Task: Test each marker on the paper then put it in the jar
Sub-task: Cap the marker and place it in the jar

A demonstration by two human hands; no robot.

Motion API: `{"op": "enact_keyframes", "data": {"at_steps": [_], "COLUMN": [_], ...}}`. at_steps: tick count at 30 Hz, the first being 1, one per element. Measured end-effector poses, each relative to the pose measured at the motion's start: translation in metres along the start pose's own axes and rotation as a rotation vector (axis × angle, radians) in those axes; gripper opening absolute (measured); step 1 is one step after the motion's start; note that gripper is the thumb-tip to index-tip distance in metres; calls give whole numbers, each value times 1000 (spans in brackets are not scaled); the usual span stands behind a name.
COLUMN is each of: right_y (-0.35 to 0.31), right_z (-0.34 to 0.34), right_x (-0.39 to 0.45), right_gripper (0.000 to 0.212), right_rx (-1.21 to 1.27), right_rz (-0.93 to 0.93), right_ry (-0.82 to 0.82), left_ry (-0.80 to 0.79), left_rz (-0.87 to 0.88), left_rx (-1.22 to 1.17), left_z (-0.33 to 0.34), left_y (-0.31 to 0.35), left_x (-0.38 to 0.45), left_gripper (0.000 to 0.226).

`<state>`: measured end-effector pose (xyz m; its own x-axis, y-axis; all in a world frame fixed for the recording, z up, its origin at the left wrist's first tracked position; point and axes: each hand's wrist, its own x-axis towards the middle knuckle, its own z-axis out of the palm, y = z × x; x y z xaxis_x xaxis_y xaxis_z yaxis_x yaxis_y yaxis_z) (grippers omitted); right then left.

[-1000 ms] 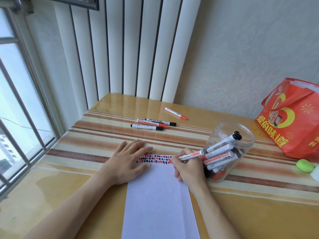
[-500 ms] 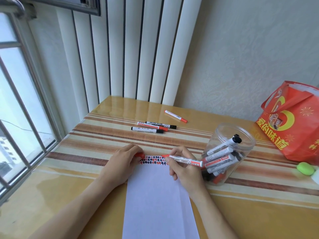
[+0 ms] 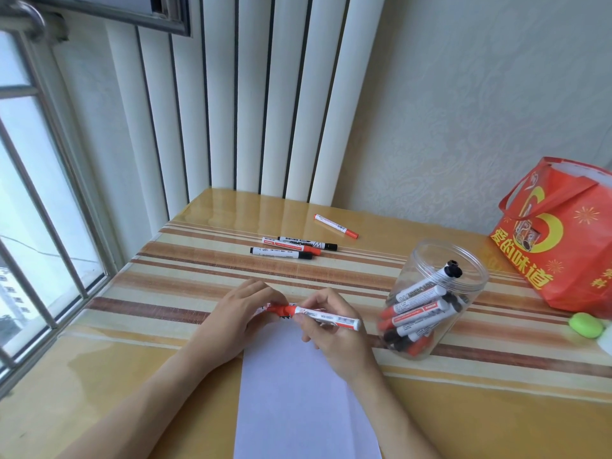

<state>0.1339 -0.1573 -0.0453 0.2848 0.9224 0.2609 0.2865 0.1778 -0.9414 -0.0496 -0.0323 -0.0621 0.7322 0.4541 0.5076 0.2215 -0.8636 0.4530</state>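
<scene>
- Right hand (image 3: 326, 329) grips a white-barrelled marker with a red cap (image 3: 323, 316), fingers curled round the barrel, marker lying nearly level across the top of the paper.
- Left hand (image 3: 243, 313) pinches the red cap end of that same marker, fingertips curled on it; cap looks seated on the barrel, exact fit hard to tell.
- White sheet of paper (image 3: 304, 399) lies flat on the table under both hands; red and black test scribbles along its top edge, mostly hidden by the hands.
- Clear round plastic jar (image 3: 463, 256) stands upright just right of the right hand, open top, holding a bunch of red and black markers leaning at angles.
- Three more markers (image 3: 293, 248) lie side by side further back on the table, two black-capped, one red-capped.
- One lone red-capped marker (image 3: 336, 225) lies apart behind them, near the wall.
- Glossy yellow table with brown stripes (image 3: 165, 293).
- Red gift bag with yellow print (image 3: 563, 246) at far right; small green oval object (image 3: 585, 325) in front of it.
- Window with metal bars (image 3: 39, 207) at left.
</scene>
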Motion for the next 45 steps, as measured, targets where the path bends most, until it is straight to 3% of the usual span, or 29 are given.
{"op": "enact_keyframes", "data": {"at_steps": [3,7,10,12,15,23,40,45], "right_y": [2,-4,-10,-11,-5,10,7,-21], "right_z": [3,2,1,-3,-14,-21,-15,-14], "right_x": [1,-1,-2,-1,2,-2,1,6], "right_gripper": [11,6,25,24,6,20,17,22], "right_rx": [-66,40,219,239,126,-379,-537,-359], "right_rz": [-60,15,94,117,96,11,-137,-226], "right_ry": [-3,-44,-34,37,122,-49,17,117], "left_ry": [10,28,46,34,-2,-18,18,-44], "left_rz": [9,25,18,-8,-26,-55,-35,-4], "left_rx": [-20,-25,-32,-32,3,69,33,6], "left_z": [-1,-1,-1,-2,0,8,6,3], "left_y": [2,2,4,4,3,-7,-8,-1], "left_x": [0,0,-1,-1,-2,-1,-2,0], "left_gripper": [10,10,9,12,17,22,17,25]}}
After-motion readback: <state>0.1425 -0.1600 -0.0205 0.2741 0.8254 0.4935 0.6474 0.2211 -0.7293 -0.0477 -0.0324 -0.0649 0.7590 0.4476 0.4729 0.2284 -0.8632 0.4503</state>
